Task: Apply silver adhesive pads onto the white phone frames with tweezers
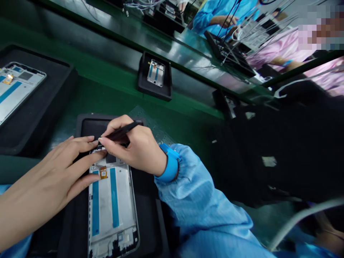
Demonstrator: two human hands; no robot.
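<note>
A silver phone frame (122,200) with two blue adhesive strips and an orange flex connector (103,172) lies in a black foam tray (147,215) in front of me. My right hand (134,143) pinches black tweezers (122,132), their tips down at the frame's upper end. The exact tip contact is hidden by my fingers. My left hand (72,165) rests with fingers stretched and apart on the frame's upper left part, its fingertips close to the tweezers. A blue wrist strap (169,163) circles my right wrist.
Another phone frame (23,84) lies on a black tray (53,100) at the left. A smaller tray (168,80) with a phone frame (156,73) stands farther back. Black foam trays (242,154) are at the right. Co-workers in blue (204,18) and pink (285,46) sit across the line.
</note>
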